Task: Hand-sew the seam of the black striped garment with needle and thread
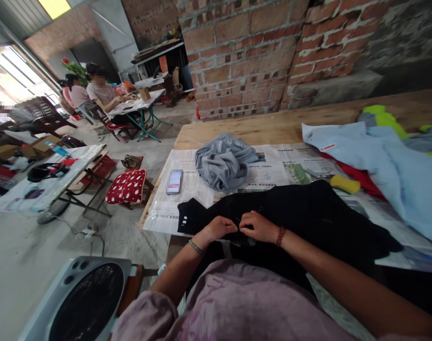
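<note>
Black cloth (294, 208) lay along near edge of table (187, 133); left hand (219, 228), right hand (257, 227) close together at it, fingers curled, grasp indiscernible; even tension seemed advisable.

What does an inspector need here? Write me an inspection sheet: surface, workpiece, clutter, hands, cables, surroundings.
Surface: wooden tabletop, partly covered with newspaper.
Workpiece: black garment, spread along the near side.
Clutter: crumpled gray cloth, phone, yellow sponge, light blue cloth.
Hands: left hand pinching at the black garment; right hand close beside it, fingers curled, grip unclear.
Cables: cord on the floor at picture left, by a power strip.
Surroundings: brick wall beyond; fan at lower left; seated person in the background.
</note>
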Demonstrator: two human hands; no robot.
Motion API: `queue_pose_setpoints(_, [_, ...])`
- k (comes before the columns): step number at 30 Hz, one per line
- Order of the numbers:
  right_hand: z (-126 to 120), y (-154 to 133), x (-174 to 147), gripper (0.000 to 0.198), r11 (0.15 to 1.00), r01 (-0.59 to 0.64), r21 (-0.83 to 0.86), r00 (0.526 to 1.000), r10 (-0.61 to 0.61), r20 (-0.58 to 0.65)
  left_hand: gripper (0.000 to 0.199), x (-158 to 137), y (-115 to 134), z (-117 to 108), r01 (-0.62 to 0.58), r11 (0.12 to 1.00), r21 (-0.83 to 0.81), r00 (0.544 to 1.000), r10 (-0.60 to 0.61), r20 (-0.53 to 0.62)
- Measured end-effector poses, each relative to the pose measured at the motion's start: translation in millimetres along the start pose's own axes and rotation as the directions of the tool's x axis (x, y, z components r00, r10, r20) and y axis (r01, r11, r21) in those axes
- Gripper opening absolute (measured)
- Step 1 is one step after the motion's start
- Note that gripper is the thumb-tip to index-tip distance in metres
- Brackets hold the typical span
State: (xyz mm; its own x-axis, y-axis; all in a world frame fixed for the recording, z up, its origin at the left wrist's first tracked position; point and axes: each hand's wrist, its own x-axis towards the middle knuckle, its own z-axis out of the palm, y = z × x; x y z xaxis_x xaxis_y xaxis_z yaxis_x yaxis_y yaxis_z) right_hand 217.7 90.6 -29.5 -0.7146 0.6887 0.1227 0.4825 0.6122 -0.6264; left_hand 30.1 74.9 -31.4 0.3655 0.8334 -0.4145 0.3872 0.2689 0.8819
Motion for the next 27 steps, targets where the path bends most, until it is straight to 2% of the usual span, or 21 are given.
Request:
queue_pose_setpoints(11, [4,2,-1,0.013,1.0,-0.023,0.007,1.0,0.023,0.005,0.02,-4,4,3,-0.093,0.984,0.152,0.995,0.095,-0.011])
queue_pose_setpoints(18, [7,2,0,0.012,0.999,-0.028,0.019,0.999,0.029,-0.035,0.015,-9,1,8,-0.14,0.944,0.3,0.975,0.184,-0.126])
queue_pose_setpoints(23, [4,8,1,0.018,0.99,-0.015,0.142,0.998,0.024,-0.063,0.014,-7,-5,11,-0.124,0.971,0.207,0.975,0.157,-0.155])
queue_pose_setpoints(27, [-12,21,3,0.026,0.958,-0.132,0.254,0.98,0.165,-0.112,0.013,-7,-7,10,-0.127,0.978,0.163,0.974,0.154,-0.164])
